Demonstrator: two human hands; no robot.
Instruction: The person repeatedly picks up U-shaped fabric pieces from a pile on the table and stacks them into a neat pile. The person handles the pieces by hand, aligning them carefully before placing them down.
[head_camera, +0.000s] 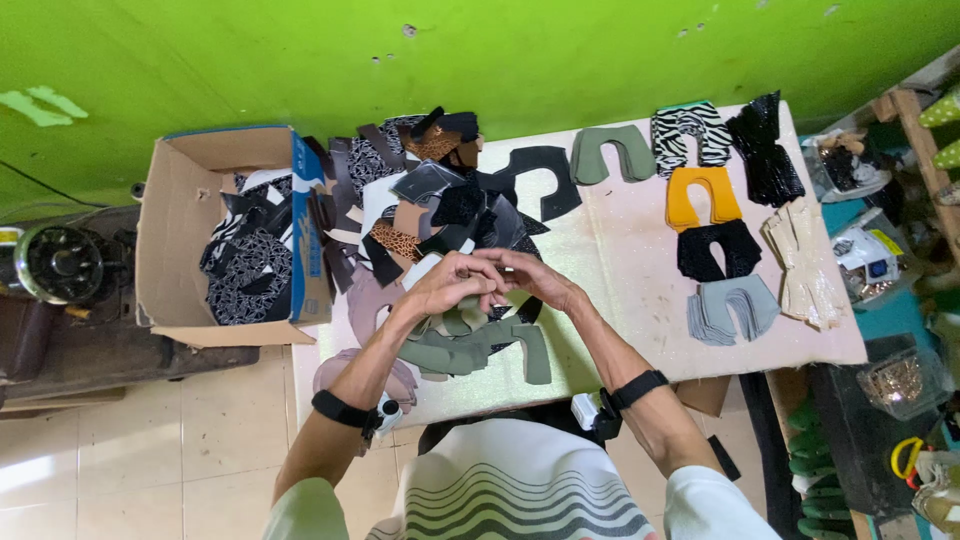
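Looking down at a pale counter (640, 290) covered in cut shoe-upper pieces, both hands meet just above a loose heap of olive-green U-shaped fabric cutouts (470, 345) near the front edge. The left hand (445, 285) and right hand (535, 278) are curled toward each other with fingertips touching, and each grip seems pinched on something small and thin between them. I honestly can't tell what it is, since the fingers cover it. Those green pieces look light, floppy and flat, so I'd guess pinching an edge or one leg of the U works best; they'd likely sag if held by a corner.

Further back there's a messy pile of black and patterned cutouts (440, 190), plus neat stacks at the right: a mustard-yellow U-shaped stack (700, 195) and a zebra-striped one (690, 130). An open cardboard box (170, 250) at the left holds more dark pieces, its bottom hidden.
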